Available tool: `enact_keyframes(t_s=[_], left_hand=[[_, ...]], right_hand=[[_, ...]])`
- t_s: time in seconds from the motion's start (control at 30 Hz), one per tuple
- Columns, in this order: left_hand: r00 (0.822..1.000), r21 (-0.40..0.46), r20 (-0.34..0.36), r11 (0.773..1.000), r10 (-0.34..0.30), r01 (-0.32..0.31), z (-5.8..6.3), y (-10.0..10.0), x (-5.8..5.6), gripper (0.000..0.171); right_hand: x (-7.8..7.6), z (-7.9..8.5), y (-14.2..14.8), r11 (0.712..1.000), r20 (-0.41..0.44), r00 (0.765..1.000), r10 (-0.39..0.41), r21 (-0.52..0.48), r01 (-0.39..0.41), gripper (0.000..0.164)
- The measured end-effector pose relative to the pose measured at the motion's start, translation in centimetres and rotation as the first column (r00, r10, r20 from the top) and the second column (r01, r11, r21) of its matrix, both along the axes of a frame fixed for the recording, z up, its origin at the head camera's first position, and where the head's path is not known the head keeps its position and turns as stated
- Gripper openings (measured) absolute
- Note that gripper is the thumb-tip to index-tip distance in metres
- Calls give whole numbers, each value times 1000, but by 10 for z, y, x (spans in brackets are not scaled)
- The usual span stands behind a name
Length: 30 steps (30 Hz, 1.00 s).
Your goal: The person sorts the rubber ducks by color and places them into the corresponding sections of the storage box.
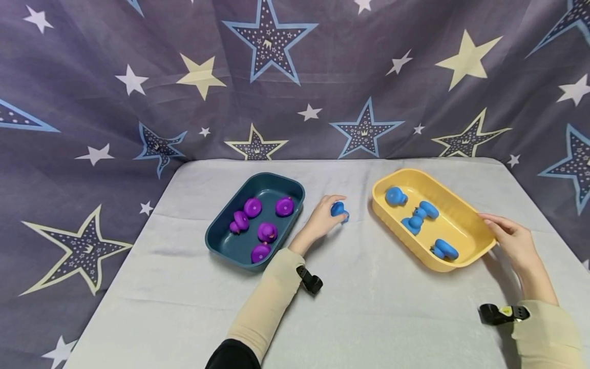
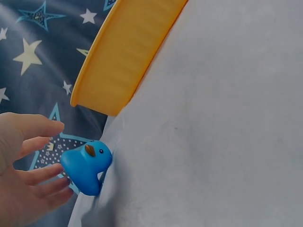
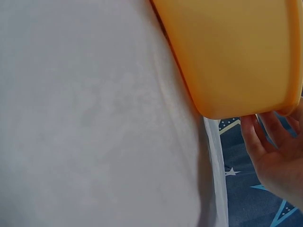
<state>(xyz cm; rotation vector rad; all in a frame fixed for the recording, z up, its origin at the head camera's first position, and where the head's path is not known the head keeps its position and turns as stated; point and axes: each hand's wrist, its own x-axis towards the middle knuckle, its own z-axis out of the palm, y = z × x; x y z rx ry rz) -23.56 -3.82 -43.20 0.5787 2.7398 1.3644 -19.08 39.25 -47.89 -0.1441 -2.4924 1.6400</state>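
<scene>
A blue rubber duck [image 2: 87, 165] is on the white cloth between two trays, with my left hand [image 1: 323, 218] around it. In the left wrist view the thumb and fingers are spread, the lower fingertips right at the duck's body and a gap above it. My right hand [image 1: 511, 241] is at the right end of the yellow tray [image 1: 461, 202], fairly straight fingers [image 3: 253, 139] touching its rim and outer wall. Several blue ducks [image 1: 446, 249] lie in that tray, some tipped over.
Left of my left forearm stands a dark teal tray [image 1: 221, 251] holding several purple ducks [image 1: 267, 232]. White cloth [image 1: 369, 312] covers the table. A star-patterned curtain [image 1: 295, 97] hangs behind it. Both wrists wear black cameras [image 1: 310, 281].
</scene>
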Motion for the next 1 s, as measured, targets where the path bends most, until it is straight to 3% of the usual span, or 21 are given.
enact_keyframes(t_s=[0.2, 0.6, 1.0], left_hand=[[999, -11, 36, 1000, 6, -5, -5, 0, -3, 50], [998, 13, 68, 1000, 4, -5, -13, -3, -9, 50], [993, 39, 115, 999, 18, -23, -15, -4, -10, 44]], right_hand=[[1, 2, -1, 1000, 4, 1000, -8, 20, 8, 42], [18, 35, -23, 1000, 46, 999, 11, 16, -12, 33], [21, 42, -29, 1000, 39, 999, 0, 5, 0, 28]])
